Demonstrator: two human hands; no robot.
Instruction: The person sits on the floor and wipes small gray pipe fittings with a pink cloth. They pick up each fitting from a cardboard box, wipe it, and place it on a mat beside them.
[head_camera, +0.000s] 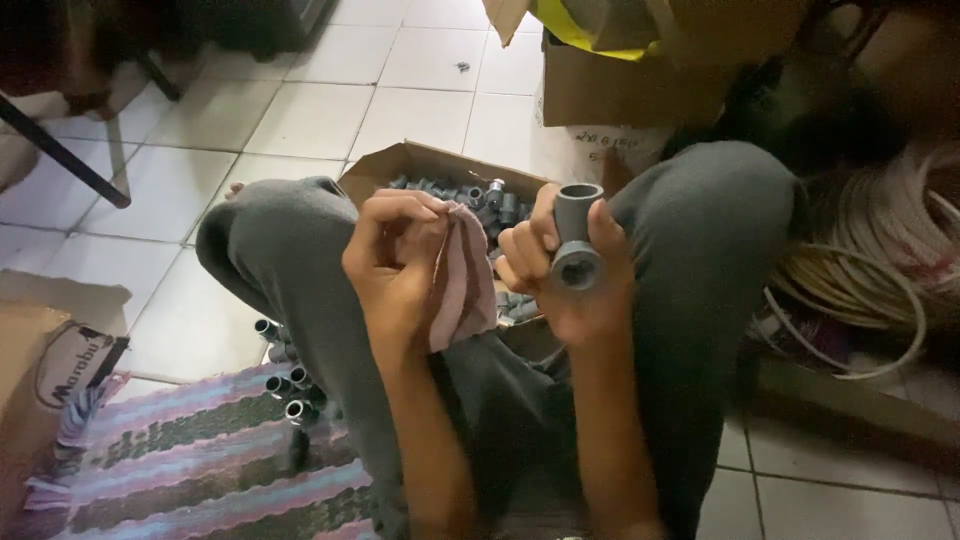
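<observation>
This looks like a storeroom or back room of a plumbing-supply shop, with work done on the floor. The landmark is an open cardboard box (420, 165) full of grey pipe fittings (480, 200) on a white tiled floor (310, 110). Behind it stand more cardboard cartons (620, 90); to its right lie coils of pale hose (880, 250); in front and left, loose fittings (285, 385) rest beside a striped woven mat (200, 460)

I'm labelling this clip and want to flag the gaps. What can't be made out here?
- Head view: left hand palm, covered by the pinkish cloth.
- Back of the grey pipe fitting, wrapped by the right hand.
- Box of grey fittings: near half hidden behind hands and knees.
- Coiled hose: cut by right edge, dim.
</observation>
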